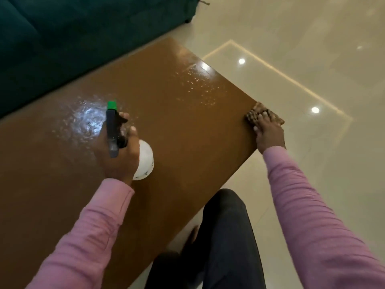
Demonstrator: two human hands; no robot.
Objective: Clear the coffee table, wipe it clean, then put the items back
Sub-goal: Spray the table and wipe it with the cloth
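The brown coffee table (177, 126) fills the middle of the view, its glossy top bare and speckled with wet droplets at the left centre and near the far corner. My left hand (118, 155) grips a white spray bottle (145, 161) with a dark trigger head and green nozzle, held over the table with the nozzle pointing away from me. My right hand (269, 134) presses a brown patterned cloth (253, 114) onto the table's right edge, fingers spread over it.
A dark teal sofa (73, 38) runs along the far left side of the table. Glossy beige floor tiles (302, 49) lie to the right, reflecting ceiling lights. My leg in dark trousers (225, 236) stands close against the table's near edge.
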